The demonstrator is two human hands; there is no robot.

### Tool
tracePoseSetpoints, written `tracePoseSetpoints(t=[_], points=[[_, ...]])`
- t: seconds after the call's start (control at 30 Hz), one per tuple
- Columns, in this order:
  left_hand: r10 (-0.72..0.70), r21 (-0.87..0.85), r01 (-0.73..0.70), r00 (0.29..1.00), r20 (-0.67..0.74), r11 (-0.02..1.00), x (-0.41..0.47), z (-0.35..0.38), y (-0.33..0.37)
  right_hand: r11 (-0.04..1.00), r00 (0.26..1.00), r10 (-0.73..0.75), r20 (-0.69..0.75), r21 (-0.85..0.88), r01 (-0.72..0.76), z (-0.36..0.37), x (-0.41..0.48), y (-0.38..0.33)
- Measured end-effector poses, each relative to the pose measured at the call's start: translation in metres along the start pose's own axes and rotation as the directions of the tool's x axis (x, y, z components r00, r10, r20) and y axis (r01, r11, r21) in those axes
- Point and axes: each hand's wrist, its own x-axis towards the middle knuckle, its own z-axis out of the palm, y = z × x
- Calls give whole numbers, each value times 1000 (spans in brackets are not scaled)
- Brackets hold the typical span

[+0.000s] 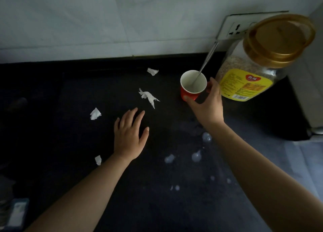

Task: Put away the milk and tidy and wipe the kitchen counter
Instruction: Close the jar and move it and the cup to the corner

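A red cup point(187, 91) with a white inside stands on the dark counter point(61, 135), a metal spoon point(206, 60) leaning in it. My right hand point(208, 105) wraps thumb and fingers around the cup's near side. My left hand point(129, 137) lies flat on the counter with fingers apart, holding nothing. Several torn white tissue scraps lie around: the largest tissue scrap point(148, 97) just beyond my left fingertips, a second scrap point(95, 114) to the left. White milk drops point(196, 156) dot the counter in front of my right forearm.
A tall clear oat jar point(253, 70) with a gold lid and yellow label stands right of the cup. A wall socket point(236, 29) sits behind it on the tiled wall. A pale appliance edge point(311, 95) bounds the right. A carton-like object point(17, 212) shows at bottom left.
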Motion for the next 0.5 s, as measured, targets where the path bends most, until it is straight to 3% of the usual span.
tracePoseSetpoints(t=[0.27, 0.5], points=[[-5, -13, 5, 1000, 0, 1000, 2, 3, -3, 993, 997, 38, -64, 112, -31, 17, 12, -8], [4, -51, -2, 999, 51, 999, 2, -10, 3, 989, 997, 65, -48, 134, -58, -12, -28, -11]])
